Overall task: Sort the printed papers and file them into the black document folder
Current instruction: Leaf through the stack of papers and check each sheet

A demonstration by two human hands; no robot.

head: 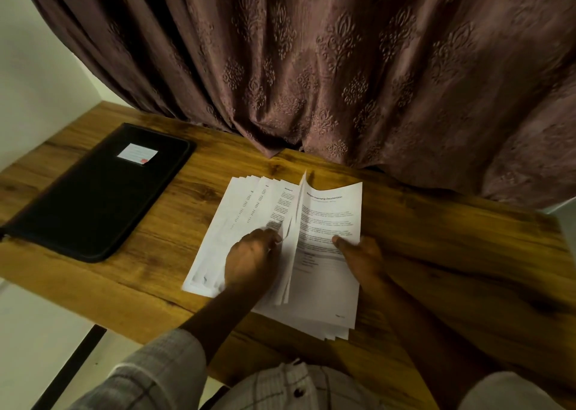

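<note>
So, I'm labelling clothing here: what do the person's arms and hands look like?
The left hand and right hand are bare, without gloves. A pale checked sleeve covers the left arm down to mid-forearm; the right forearm is uncovered.

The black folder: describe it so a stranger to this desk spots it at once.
On the wooden desk below the brown curtain, look left of the fanned white papers. The black folder lies flat and closed, the only dark item, with a small white label near its top.
</note>
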